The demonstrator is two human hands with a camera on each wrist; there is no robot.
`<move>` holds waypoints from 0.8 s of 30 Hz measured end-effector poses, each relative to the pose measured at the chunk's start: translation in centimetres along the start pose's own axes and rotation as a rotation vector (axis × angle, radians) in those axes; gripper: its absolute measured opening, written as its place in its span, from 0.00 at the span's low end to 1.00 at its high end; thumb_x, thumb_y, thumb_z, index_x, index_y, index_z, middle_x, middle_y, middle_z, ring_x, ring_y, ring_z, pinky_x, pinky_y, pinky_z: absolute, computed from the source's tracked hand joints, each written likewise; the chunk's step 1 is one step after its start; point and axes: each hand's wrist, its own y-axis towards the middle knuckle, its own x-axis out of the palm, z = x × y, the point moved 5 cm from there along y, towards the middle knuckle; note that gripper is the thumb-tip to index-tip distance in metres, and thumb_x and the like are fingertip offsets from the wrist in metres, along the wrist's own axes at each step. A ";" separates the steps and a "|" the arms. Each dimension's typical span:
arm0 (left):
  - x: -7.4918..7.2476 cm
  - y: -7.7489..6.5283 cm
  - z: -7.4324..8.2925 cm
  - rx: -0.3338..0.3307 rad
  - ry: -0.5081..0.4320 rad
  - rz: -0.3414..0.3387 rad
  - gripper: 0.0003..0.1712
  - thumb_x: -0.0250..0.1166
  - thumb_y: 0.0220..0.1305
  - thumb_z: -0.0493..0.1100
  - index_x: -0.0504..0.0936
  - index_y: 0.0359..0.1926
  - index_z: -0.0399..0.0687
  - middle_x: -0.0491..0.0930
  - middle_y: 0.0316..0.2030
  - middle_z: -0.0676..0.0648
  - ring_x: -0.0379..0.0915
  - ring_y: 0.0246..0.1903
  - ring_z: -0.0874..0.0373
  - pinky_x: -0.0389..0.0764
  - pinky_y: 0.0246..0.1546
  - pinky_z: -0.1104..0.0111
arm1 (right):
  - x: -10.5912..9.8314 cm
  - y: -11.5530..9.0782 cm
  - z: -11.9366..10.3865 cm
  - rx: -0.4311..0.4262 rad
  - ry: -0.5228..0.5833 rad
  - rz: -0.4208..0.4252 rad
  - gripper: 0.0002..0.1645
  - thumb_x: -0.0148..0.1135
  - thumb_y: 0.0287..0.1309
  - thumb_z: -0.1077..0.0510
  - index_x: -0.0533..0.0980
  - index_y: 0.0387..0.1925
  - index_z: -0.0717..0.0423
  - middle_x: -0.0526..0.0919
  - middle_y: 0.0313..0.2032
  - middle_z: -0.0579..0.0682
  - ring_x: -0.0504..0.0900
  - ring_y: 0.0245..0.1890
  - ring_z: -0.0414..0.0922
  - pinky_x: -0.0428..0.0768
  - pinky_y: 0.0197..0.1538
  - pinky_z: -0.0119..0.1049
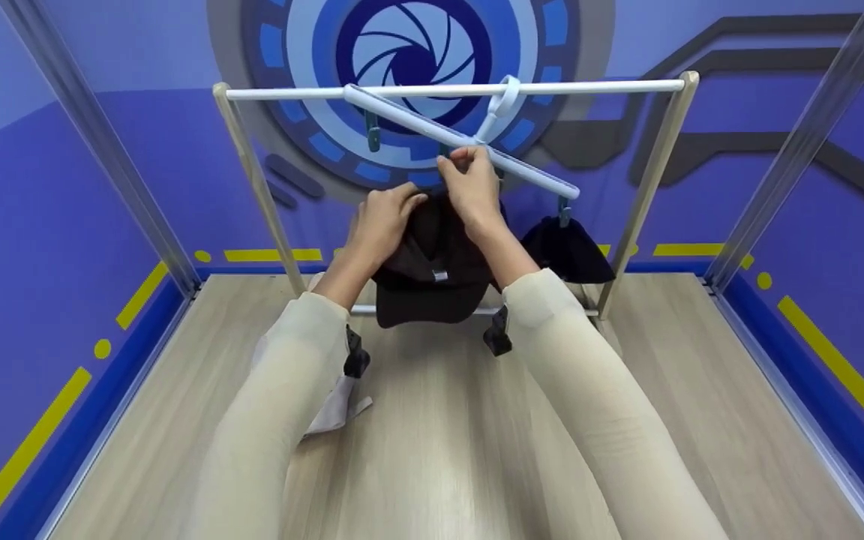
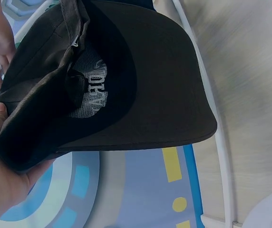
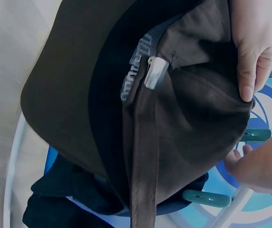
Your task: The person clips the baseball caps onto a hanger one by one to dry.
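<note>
A dark brown baseball cap (image 1: 432, 251) hangs brim down, its inside, strap and metal buckle (image 3: 156, 73) facing me. My left hand (image 1: 383, 225) grips the crown, thumb on the near side in the left wrist view. A green clip (image 3: 255, 135) meets the crown's upper edge; whether it bites the cloth is unclear. Beside it, my right hand (image 1: 473, 187) is loosely bent, with gaps between its fingers and the clip in the right wrist view. Above both hands a pale blue hanger (image 1: 402, 116) slants on the rack's bar (image 1: 589, 88).
Another dark cap (image 1: 571, 251) hangs from a clip (image 1: 565, 212) at the hanger's right end. One more green clip (image 1: 372, 131) hangs near the left end. Pale fabric (image 1: 333, 409) lies on the wooden table (image 1: 432, 450) by the left forearm. Wooden rack posts (image 1: 646, 187) flank the hands.
</note>
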 end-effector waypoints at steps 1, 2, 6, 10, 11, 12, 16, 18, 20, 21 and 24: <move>0.1 0.0 0.0 -0.002 -0.001 -0.001 0.18 0.46 0.69 0.61 0.77 0.39 0.60 0.80 0.33 0.47 0.77 0.34 0.47 0.73 0.32 0.57 | 0.1 0.0 0.0 0.000 0.013 0.001 0.14 0.58 0.63 0.53 0.69 0.44 0.56 0.75 0.41 0.48 0.73 0.42 0.41 0.71 0.43 0.29; 0.1 0.0 0.0 -0.003 -0.004 -0.003 0.18 0.46 0.69 0.61 0.76 0.38 0.59 0.79 0.32 0.47 0.77 0.33 0.48 0.72 0.31 0.58 | 0.2 0.0 0.0 0.001 0.024 0.002 0.14 0.58 0.63 0.53 0.69 0.44 0.56 0.74 0.40 0.48 0.73 0.41 0.41 0.71 0.43 0.29; 0.2 -0.1 0.1 0.011 -0.007 0.005 0.19 0.46 0.69 0.61 0.75 0.37 0.57 0.75 0.26 0.46 0.75 0.29 0.49 0.71 0.29 0.59 | 0.3 -0.1 0.1 -0.002 0.107 -0.016 0.15 0.58 0.63 0.54 0.68 0.46 0.58 0.74 0.41 0.49 0.74 0.41 0.41 0.71 0.43 0.29; 0.1 -0.2 0.0 0.020 -0.013 0.014 0.19 0.45 0.69 0.61 0.76 0.38 0.57 0.77 0.28 0.47 0.76 0.30 0.49 0.72 0.30 0.58 | 0.4 -0.1 0.1 -0.004 0.197 -0.045 0.19 0.59 0.63 0.55 0.67 0.50 0.60 0.75 0.46 0.51 0.75 0.46 0.41 0.72 0.46 0.29; 0.1 -0.2 -0.1 0.016 -0.016 0.010 0.19 0.45 0.69 0.61 0.76 0.39 0.58 0.77 0.29 0.47 0.76 0.30 0.49 0.72 0.30 0.58 | 0.4 -0.1 0.1 -0.002 0.210 -0.051 0.20 0.59 0.62 0.55 0.67 0.51 0.61 0.75 0.47 0.51 0.76 0.47 0.41 0.73 0.47 0.30; 0.1 -0.3 -0.2 0.012 -0.018 0.008 0.19 0.45 0.69 0.61 0.76 0.39 0.58 0.78 0.30 0.47 0.76 0.31 0.48 0.72 0.31 0.58 | 0.4 -0.2 0.1 0.002 0.222 -0.058 0.21 0.59 0.62 0.55 0.67 0.52 0.61 0.76 0.48 0.52 0.76 0.47 0.41 0.73 0.47 0.31; -0.1 -0.5 -0.7 -0.015 -0.016 -0.006 0.19 0.44 0.70 0.61 0.77 0.41 0.59 0.80 0.35 0.47 0.77 0.34 0.47 0.73 0.33 0.56 | 0.6 -0.6 0.2 0.045 0.300 -0.094 0.25 0.61 0.61 0.55 0.67 0.55 0.64 0.77 0.50 0.55 0.77 0.48 0.44 0.76 0.48 0.35; -0.1 -0.6 -0.9 -0.023 -0.011 -0.004 0.18 0.45 0.70 0.61 0.77 0.42 0.60 0.81 0.37 0.47 0.78 0.36 0.47 0.74 0.34 0.56 | 0.8 -0.9 0.3 0.074 0.365 -0.122 0.27 0.60 0.61 0.56 0.67 0.57 0.65 0.77 0.52 0.57 0.77 0.50 0.45 0.76 0.51 0.36; -0.1 -0.7 -1.0 -0.023 -0.012 -0.003 0.19 0.45 0.70 0.61 0.77 0.42 0.60 0.81 0.38 0.47 0.78 0.37 0.47 0.75 0.35 0.55 | 1.0 -1.1 0.4 0.104 0.429 -0.152 0.28 0.60 0.62 0.57 0.66 0.59 0.66 0.75 0.55 0.58 0.76 0.53 0.46 0.76 0.54 0.37; -0.2 -0.8 -1.0 -0.020 -0.017 -0.001 0.19 0.45 0.70 0.61 0.78 0.42 0.60 0.82 0.38 0.48 0.78 0.37 0.47 0.75 0.35 0.55 | 1.0 -1.2 0.5 0.118 0.454 -0.168 0.29 0.59 0.62 0.57 0.66 0.61 0.66 0.75 0.56 0.58 0.75 0.55 0.46 0.75 0.55 0.36; -0.2 -0.9 -0.9 -0.005 -0.032 -0.003 0.19 0.44 0.70 0.61 0.78 0.42 0.60 0.81 0.37 0.48 0.78 0.36 0.48 0.75 0.34 0.55 | 0.9 -1.5 0.6 0.155 0.508 -0.204 0.31 0.59 0.62 0.57 0.65 0.63 0.66 0.72 0.59 0.57 0.72 0.59 0.45 0.73 0.58 0.36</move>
